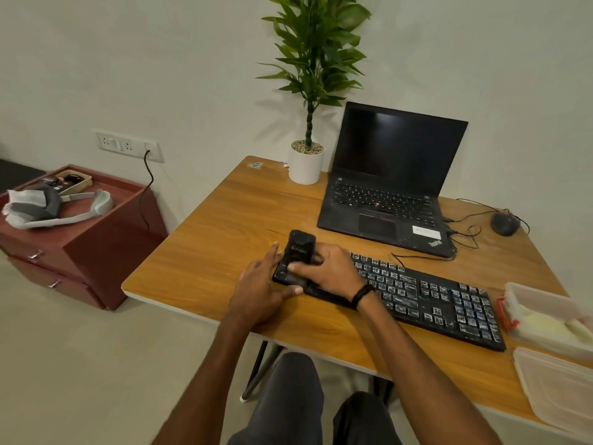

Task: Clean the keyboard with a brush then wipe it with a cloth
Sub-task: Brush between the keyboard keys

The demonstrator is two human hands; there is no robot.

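Wooden desk (208, 239), pale wall (160, 59), right hand (327, 271) gripping brush (301, 248) on keyboard (433, 297), left hand (260, 290) straight-fingered alongside.

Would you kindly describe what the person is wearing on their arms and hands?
Both forearms are bare, with no sleeves in view and no gloves. The right hand has a black band around its wrist; the left hand shows nothing worn.
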